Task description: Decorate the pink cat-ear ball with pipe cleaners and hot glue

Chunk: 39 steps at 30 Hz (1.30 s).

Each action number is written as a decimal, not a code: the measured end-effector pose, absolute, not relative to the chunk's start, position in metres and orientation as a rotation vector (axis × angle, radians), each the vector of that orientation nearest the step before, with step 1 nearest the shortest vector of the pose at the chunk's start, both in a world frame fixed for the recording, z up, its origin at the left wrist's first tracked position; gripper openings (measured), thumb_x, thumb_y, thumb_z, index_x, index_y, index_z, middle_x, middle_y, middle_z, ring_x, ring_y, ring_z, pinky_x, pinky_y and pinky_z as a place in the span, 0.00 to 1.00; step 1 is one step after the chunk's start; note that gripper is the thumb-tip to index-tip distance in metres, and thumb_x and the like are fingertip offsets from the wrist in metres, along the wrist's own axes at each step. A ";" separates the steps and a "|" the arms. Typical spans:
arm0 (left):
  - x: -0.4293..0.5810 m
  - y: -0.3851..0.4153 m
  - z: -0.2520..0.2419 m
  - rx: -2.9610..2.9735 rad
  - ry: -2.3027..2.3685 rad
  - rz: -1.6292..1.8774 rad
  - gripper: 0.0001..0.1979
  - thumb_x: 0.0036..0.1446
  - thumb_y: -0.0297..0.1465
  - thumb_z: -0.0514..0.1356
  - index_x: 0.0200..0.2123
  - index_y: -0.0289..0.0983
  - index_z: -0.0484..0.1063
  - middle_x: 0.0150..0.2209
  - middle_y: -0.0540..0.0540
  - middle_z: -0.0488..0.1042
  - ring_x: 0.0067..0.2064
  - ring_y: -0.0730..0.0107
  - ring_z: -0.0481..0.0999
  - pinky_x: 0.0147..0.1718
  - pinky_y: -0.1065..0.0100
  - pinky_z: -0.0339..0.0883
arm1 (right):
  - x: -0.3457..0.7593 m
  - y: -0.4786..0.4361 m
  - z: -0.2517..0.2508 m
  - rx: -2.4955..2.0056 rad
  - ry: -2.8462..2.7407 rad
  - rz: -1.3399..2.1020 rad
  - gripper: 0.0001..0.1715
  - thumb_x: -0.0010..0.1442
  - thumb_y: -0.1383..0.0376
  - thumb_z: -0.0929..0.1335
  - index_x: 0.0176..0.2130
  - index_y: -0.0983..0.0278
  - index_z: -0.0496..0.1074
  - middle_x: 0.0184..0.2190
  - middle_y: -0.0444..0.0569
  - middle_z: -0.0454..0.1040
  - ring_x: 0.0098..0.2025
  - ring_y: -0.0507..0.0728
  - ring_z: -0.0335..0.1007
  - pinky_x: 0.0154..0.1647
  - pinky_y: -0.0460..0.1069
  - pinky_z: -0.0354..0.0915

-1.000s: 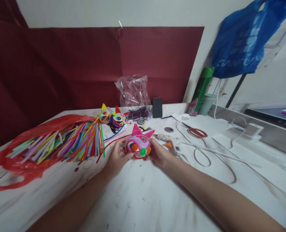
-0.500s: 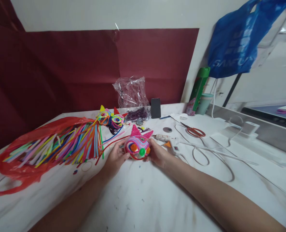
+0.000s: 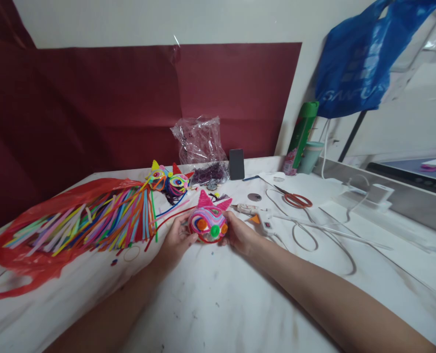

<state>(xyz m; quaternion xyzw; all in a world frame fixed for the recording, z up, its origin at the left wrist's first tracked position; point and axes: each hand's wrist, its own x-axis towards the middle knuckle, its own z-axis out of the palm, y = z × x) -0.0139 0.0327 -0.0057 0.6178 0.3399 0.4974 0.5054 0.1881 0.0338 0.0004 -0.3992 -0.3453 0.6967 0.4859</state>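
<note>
Both hands are on it! The left hand (image 3: 175, 242) cups one flank of the pipe-cleaner cat head (image 3: 209, 223) and the right hand (image 3: 240, 235) cups the other. The fingers curl round, so the little ball sits pinched between the palms, low over the table (image 3: 218, 304). Whether it touches the top, I can't tell. Its face points back at the wearer: orange eyes, green nose, pink ears up. I'd judge it feather-light and springy, coiled fuzzy wire that dents under a hard squeeze. The thin ears and stuck-on pompoms could bend or pop off. The fuzz grips well, so there's little slip worry. The rounded sides look like the best hold, clear of ears and face. Just beyond the right hand lies a glue gun (image 3: 264, 220), with scissors (image 3: 294, 199) farther out. Out past the left hand, loose pipe cleaners (image 3: 103, 218) fan across a red bag (image 3: 37, 245).
</note>
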 end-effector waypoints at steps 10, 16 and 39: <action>-0.012 0.034 -0.007 1.511 0.812 1.189 0.34 0.48 0.38 0.69 0.56 0.37 0.61 0.51 0.36 0.73 0.48 0.56 0.76 0.43 0.60 0.71 | 0.185 0.033 0.001 -0.977 -0.844 1.661 0.16 0.65 0.57 0.62 0.39 0.65 0.72 0.22 0.44 0.73 0.18 0.52 0.67 0.11 0.42 0.63; -0.012 0.034 -0.008 1.502 0.812 1.203 0.34 0.47 0.37 0.70 0.55 0.37 0.62 0.51 0.37 0.73 0.48 0.56 0.76 0.43 0.61 0.72 | 0.187 0.033 0.000 -0.973 -0.848 1.665 0.16 0.65 0.57 0.62 0.38 0.65 0.72 0.21 0.44 0.71 0.19 0.52 0.67 0.12 0.43 0.64; -0.013 0.035 -0.012 1.502 0.835 1.211 0.33 0.48 0.37 0.69 0.56 0.38 0.62 0.53 0.37 0.71 0.50 0.56 0.75 0.43 0.61 0.72 | 0.185 0.033 0.000 -0.990 -0.838 1.647 0.16 0.65 0.58 0.62 0.40 0.66 0.72 0.21 0.45 0.74 0.17 0.52 0.66 0.12 0.43 0.65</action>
